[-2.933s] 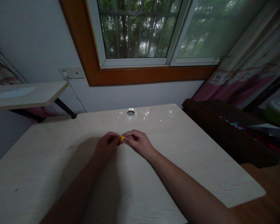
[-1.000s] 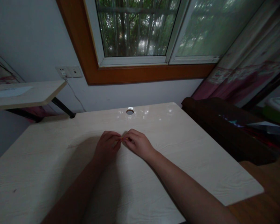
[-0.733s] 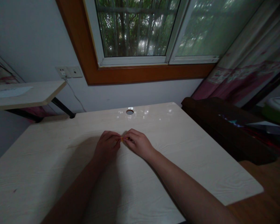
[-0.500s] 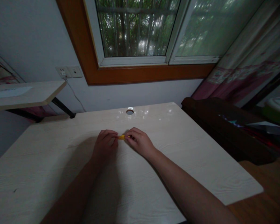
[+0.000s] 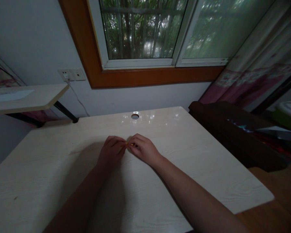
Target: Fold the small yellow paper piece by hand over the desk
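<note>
Just above the pale wooden table (image 5: 194, 145), my left hand (image 5: 113, 150) and my right hand (image 5: 143, 148) meet at the fingertips. Both pinch a small yellow-orange piece (image 5: 126, 143), which is almost wholly covered by the fingers. Only a sliver of it shows, so its kind cannot be made out. The left thumb and forefinger hold its left end, the right ones its right end.
A round cable hole (image 5: 135, 116) lies beyond the hands near the table's far edge. On the left stands a raised shelf (image 5: 50, 100) on black legs. Dark wooden furniture (image 5: 223, 129) with things on it flanks the right side, below a curtain (image 5: 244, 64).
My left hand has shifted slightly right, and the fingertips of both hands have come together. The yellow piece, plainly seen between them before, is now mostly hidden.
</note>
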The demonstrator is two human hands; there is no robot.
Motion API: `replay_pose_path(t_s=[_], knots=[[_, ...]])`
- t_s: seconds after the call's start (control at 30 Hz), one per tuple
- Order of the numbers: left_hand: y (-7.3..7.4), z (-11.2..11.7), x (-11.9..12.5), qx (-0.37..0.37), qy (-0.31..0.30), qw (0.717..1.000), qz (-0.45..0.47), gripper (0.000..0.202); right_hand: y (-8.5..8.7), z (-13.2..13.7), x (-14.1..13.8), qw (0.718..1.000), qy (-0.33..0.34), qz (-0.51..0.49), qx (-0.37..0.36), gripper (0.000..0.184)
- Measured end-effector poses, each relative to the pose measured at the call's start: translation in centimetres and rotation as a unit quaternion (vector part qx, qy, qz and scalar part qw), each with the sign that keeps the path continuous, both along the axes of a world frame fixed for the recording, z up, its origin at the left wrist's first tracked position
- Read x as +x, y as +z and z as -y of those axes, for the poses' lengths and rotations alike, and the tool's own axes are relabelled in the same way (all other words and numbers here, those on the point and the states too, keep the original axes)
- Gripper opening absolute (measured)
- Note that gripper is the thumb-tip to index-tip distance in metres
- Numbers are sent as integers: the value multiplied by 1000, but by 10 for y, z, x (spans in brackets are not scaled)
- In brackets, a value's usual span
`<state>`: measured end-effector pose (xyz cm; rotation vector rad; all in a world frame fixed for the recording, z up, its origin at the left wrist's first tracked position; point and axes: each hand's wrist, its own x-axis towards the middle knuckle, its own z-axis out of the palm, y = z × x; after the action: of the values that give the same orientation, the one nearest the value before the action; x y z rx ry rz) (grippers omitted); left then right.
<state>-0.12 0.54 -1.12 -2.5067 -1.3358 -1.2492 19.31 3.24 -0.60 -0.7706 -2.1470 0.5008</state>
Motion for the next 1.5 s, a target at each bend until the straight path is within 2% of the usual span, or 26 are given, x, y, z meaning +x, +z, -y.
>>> replay_pose_path(t_s=[0.47,0.87,1.1,1.5], knots=[[0,-1,-3,9,11,1000,14,7,2,-2,4,1000,-11,-21,-5,13],[0,-2,-5,2,34,999,27,6,-2,-9,9,996,-53,-68,-28,9],[1,-1,-3,-7,29,999,22,6,-4,-7,7,998,5,-34,-50,12],[-2,-1,0,-8,2,1000,-10,5,-4,-3,2,999,26,0,-39,13]])
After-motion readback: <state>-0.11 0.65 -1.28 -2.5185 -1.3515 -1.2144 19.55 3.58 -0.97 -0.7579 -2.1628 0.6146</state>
